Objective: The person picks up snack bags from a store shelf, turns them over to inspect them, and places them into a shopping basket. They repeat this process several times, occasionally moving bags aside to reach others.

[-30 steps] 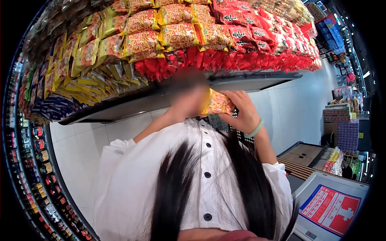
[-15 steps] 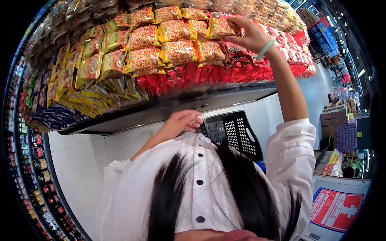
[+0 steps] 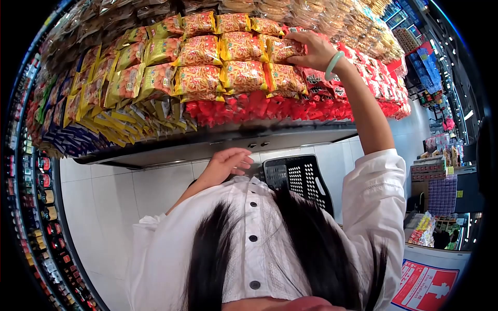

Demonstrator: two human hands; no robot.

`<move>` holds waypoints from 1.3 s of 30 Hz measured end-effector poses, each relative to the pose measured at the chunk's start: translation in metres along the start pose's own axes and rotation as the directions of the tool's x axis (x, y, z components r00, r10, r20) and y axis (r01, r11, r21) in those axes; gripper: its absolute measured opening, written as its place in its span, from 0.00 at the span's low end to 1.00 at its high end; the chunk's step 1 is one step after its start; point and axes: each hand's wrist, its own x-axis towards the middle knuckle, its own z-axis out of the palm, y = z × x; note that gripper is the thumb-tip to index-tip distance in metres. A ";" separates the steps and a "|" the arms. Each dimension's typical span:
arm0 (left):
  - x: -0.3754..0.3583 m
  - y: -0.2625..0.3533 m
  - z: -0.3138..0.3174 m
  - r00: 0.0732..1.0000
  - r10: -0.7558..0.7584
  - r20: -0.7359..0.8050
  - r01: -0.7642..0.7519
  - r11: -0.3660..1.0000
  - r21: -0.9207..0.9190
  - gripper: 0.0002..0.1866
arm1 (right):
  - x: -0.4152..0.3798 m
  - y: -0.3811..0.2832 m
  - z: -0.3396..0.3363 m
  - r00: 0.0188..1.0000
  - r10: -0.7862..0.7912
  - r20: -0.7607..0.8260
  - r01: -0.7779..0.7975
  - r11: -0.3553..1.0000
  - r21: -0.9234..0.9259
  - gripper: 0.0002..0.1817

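Note:
My right hand (image 3: 314, 50), a pale green bangle at its wrist, has thumb and fingers closed around the right end of a yellow and orange snack packet (image 3: 281, 49). That packet rests in the row of matching packets, beside the heap of red packets (image 3: 337, 78). Just in front of it lies another such snack bag (image 3: 286, 78), with more of the same kind to the left. My left hand (image 3: 226, 165) hovers in front of my white shirt, fingers loosely bent and slightly apart, holding nothing.
A black basket (image 3: 322, 194) with holes sits on the tiled floor below the display's front edge (image 3: 223, 140). Yellow-green packets (image 3: 126, 83) fill the display's left part. Shelves with jars (image 3: 49, 197) run along the left, and a red and white sign (image 3: 425, 285) stands at lower right.
The packet in my right hand has come down from a slightly raised, tilted position into its row. The view has shifted a little; my left hand stays near my shirt.

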 end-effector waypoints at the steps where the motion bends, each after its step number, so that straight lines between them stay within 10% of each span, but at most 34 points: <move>1: 0.000 0.000 0.000 1.000 0.001 0.000 -0.001 1.000 0.005 0.15 | 0.000 0.000 0.000 1.000 0.001 0.014 -0.001 1.000 0.011 0.34; 16: 0.008 -0.001 0.006 1.000 -0.003 0.020 0.002 0.999 0.050 0.15 | -0.010 0.020 0.006 0.975 -0.152 -0.160 0.182 0.964 0.194 0.29; 30: -0.008 0.034 0.028 0.992 0.106 0.066 -0.118 0.968 0.223 0.15 | -0.029 0.021 0.019 0.979 0.190 -0.070 -0.142 0.889 0.436 0.21; 34: -0.033 0.109 0.037 0.908 0.336 0.250 -0.417 0.779 0.468 0.13 | -0.030 0.020 0.019 0.975 0.201 -0.100 -0.138 0.889 0.436 0.21; 39: -0.013 0.208 0.054 0.720 0.572 0.393 -0.570 0.163 0.806 0.15 | -0.032 0.020 0.021 0.973 0.202 -0.108 -0.129 0.876 0.465 0.21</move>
